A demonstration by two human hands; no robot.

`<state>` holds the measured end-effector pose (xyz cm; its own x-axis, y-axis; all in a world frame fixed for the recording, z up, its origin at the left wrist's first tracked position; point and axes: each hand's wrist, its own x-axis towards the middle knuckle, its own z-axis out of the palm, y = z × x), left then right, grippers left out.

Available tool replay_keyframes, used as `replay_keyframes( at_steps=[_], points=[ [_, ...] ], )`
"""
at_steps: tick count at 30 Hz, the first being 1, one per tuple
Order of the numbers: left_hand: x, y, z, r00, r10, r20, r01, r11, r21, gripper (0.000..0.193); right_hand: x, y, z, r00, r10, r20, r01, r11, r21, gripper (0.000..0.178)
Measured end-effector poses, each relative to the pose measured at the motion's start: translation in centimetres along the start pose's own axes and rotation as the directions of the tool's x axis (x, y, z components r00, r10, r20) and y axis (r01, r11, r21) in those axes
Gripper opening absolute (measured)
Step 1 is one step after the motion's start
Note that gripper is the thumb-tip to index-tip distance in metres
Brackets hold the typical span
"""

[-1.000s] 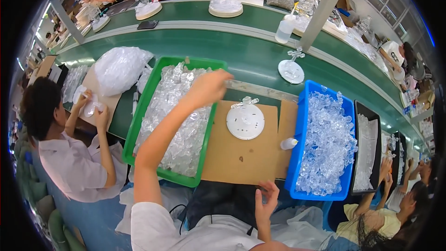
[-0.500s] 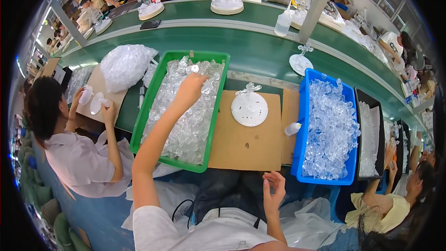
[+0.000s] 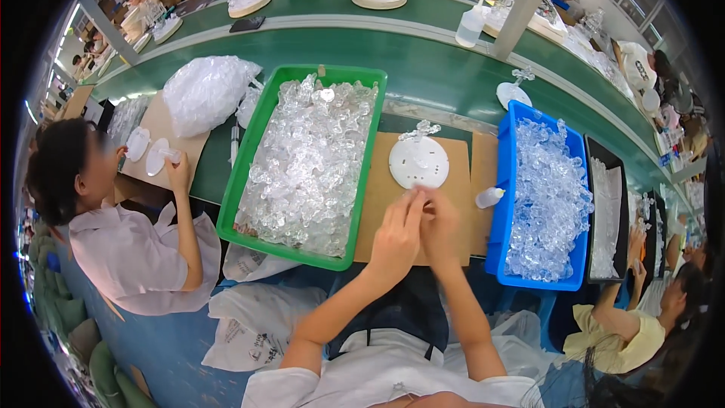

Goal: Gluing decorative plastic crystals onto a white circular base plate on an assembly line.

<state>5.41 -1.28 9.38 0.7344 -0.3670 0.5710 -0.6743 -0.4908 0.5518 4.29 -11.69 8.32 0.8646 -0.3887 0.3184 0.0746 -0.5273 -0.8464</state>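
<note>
White round disc (image 3: 419, 163) sits on the cardboard mat (image 3: 393, 211) btwn green tray (image 3: 257, 143) and blue tray (image 3: 502, 204), w/ one clear crystal piece (image 3: 419, 131) standing at its far edge; rest of disc looks bare, so assembly seems barely begun. Left hand (image 3: 396, 230) and right hand (image 3: 439, 223) meet just near of it, fingertips pinched together. Can't tell what they hold; too small, hidden by fingers.
</note>
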Motion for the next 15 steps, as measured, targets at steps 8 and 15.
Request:
replay_keyframes(
  at_steps=[8, 15],
  points=[
    [-1.6, -8.4, 7.7, 0.975, -0.117, 0.19, 0.088, 0.984, 0.157, 0.048, 6.7, 5.4, 3.0, 0.974, 0.227, -0.02, -0.225, 0.971, 0.078, 0.037],
    [-3.7, -6.5, 8.6, 0.972, -0.152, 0.18, 0.12, 0.977, 0.178, 0.044, 7.5, 5.8, 4.1, 0.988, 0.152, 0.03, -0.127, 0.9, -0.416, 0.036]
  ],
)
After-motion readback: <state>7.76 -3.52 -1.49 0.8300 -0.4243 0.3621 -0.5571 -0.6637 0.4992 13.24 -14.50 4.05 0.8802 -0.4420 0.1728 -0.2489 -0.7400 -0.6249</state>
